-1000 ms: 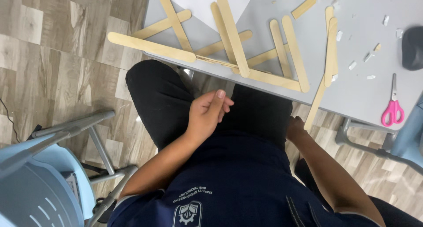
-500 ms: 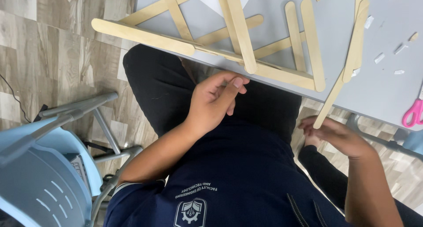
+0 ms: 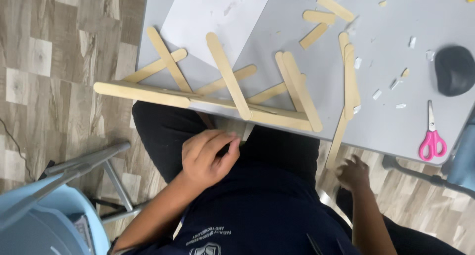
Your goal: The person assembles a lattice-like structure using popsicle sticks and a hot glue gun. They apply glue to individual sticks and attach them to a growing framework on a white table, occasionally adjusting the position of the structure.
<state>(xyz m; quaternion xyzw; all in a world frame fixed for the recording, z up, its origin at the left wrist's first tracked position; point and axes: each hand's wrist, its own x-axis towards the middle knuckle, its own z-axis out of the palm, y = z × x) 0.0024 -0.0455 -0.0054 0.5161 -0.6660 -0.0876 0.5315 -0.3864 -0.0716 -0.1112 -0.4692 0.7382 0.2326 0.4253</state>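
A framework of flat wooden craft sticks (image 3: 232, 94) lies along the near edge of the grey table (image 3: 391, 126), its long bottom stick overhanging the left corner. One long stick (image 3: 339, 136) slants off the table edge on the right. My right hand (image 3: 354, 173) is just below that stick's lower end, blurred, fingers spread, holding nothing that I can see. My left hand (image 3: 208, 156) rests on my lap in dark trousers, fingers curled against the thumb, below the framework.
White paper (image 3: 217, 17) lies under the sticks' far side. Loose short sticks (image 3: 324, 17) and small scraps are scattered at the back. Pink scissors (image 3: 432, 136) and a black rounded object (image 3: 455, 69) sit at right. A blue chair (image 3: 49, 215) stands at left.
My right hand has let go of the slanting stick's lower end and spread its fingers below it. My left hand's fingers have curled tighter. The view has shifted toward the table.
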